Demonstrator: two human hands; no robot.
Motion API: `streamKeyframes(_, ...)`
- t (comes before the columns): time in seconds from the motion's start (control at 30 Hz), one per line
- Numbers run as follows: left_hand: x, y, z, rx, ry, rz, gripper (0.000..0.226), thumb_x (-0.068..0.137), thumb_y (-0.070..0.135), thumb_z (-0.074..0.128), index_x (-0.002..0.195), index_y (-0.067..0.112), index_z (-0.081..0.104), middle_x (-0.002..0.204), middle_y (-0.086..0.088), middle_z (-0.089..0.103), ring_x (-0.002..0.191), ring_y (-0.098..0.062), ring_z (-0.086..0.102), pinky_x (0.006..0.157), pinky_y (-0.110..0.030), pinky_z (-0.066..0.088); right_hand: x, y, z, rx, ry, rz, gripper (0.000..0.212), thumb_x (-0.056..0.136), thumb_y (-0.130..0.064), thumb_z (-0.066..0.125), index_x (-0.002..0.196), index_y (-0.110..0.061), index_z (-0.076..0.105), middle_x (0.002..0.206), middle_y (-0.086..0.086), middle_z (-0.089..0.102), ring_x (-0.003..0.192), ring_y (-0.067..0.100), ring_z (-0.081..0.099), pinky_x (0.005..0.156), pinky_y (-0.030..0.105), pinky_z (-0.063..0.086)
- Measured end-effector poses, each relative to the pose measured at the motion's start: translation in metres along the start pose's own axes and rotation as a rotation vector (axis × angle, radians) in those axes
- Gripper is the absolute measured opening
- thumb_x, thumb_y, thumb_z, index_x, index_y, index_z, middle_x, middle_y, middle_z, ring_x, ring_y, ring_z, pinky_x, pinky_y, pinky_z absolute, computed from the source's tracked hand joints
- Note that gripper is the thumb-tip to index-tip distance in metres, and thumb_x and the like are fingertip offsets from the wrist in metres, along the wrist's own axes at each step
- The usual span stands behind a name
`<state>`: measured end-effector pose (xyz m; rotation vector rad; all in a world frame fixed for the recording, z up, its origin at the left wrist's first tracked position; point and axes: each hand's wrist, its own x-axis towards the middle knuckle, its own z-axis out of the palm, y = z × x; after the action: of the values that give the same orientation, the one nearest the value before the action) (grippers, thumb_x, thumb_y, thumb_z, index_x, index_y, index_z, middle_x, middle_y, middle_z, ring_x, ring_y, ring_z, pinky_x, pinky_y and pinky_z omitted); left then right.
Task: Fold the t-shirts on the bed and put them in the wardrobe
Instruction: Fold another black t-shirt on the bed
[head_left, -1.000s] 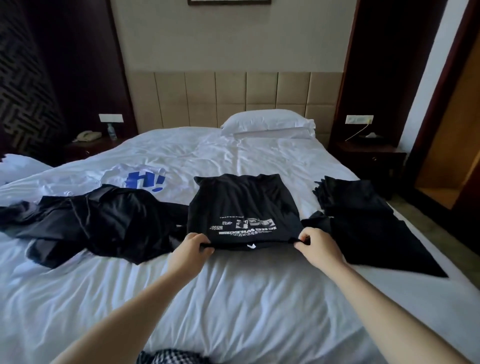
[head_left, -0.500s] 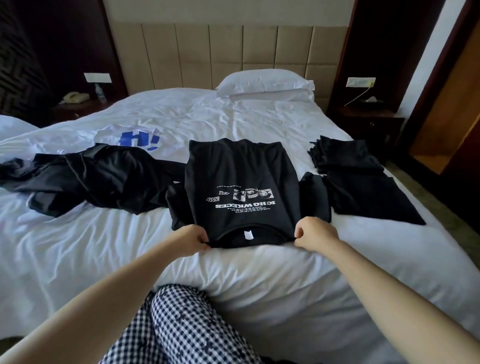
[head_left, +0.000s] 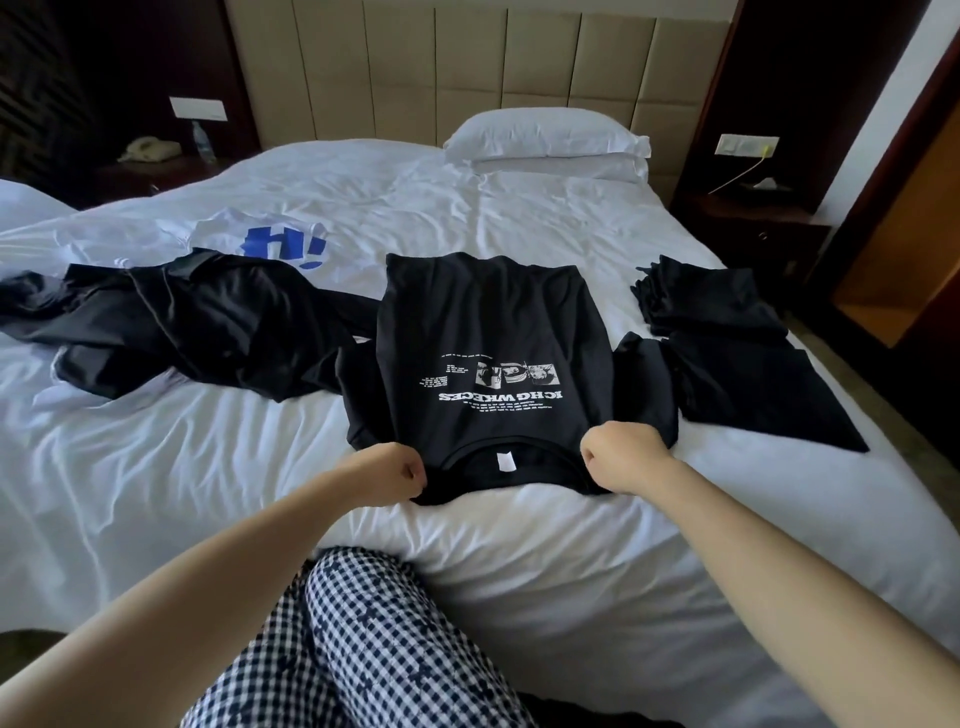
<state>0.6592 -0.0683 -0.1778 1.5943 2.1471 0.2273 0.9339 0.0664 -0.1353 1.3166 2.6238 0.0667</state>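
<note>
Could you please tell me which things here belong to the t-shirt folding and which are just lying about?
Job: printed black t-shirt, gripped by left hand and right hand; black heap; white t-shirt; folded black stack; bed.
Lying about: pillow; telephone; water bottle.

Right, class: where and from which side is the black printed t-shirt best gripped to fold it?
Probably the two shoulders beside the collar, from the near edge, where the left hand and right hand grip: the black printed t-shirt lies flat, collar nearest the person.
</note>
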Motion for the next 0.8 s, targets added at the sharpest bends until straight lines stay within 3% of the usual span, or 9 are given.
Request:
streamKeyframes(0.13,0.001,-0.01,-0.018,-0.09,0.251,-0.02,0.014,0.085,0.021,0.058,0.09,0.029,0.068,0.084,0.014,0.066,0.079,-0.009,0.06,0.068,-0.023,0.046,0.029,-0.028,-0.012,0.138,0.149,-0.105,0.023,0.082,-0.009,0.042,0.08,-0.025,0.059,0.095,-0.006,0.064,0.09,0.022,0.057,0.068,0.031,0.043)
streamKeyframes(0.33,0.014,-0.053,-0.048,-0.138,0.469,-0.1,0.013,0.085,0.023,0.06,0.092,0.032,0.067,0.088,0.015,0.061,0.085,-0.01,0.06,0.072,-0.031,0.051,0.084,-0.089,-0.04,0.272,0.164,-0.35,0.036,0.087,-0.012,0.045,0.112,-0.029,0.065,0.119,-0.01,0.061,0.115,0.016,0.052,0.087,0.031,0.042)
streamKeyframes(0.5,0.039,-0.094,-0.072,-0.193,0.569,-0.188,0.011,0.089,0.029,0.058,0.096,0.034,0.065,0.098,0.016,0.06,0.089,-0.008,0.059,0.074,-0.029,0.049,0.144,-0.142,-0.064,0.316,0.177,-0.482,0.034,0.092,-0.019,0.046,0.12,-0.031,0.061,0.125,-0.011,0.059,0.123,0.013,0.047,0.095,0.033,0.043)
streamKeyframes(0.6,0.056,-0.113,-0.083,-0.169,0.601,-0.232,0.012,0.092,0.032,0.059,0.101,0.031,0.065,0.101,0.015,0.059,0.088,-0.007,0.057,0.066,-0.026,0.045,0.181,-0.171,-0.075,0.344,0.158,-0.513,0.035,0.095,-0.021,0.043,0.124,-0.031,0.059,0.131,-0.012,0.056,0.125,0.013,0.046,0.097,0.034,0.043)
streamKeyframes(0.8,0.084,-0.143,-0.083,-0.095,0.626,-0.254,0.029,0.092,0.043,0.059,0.116,0.027,0.062,0.109,0.01,0.06,0.103,-0.012,0.056,0.078,-0.029,0.049,0.247,-0.216,-0.073,0.343,0.09,-0.511,0.038,0.1,-0.019,0.039,0.134,-0.031,0.052,0.143,-0.009,0.048,0.132,0.016,0.043,0.1,0.038,0.042)
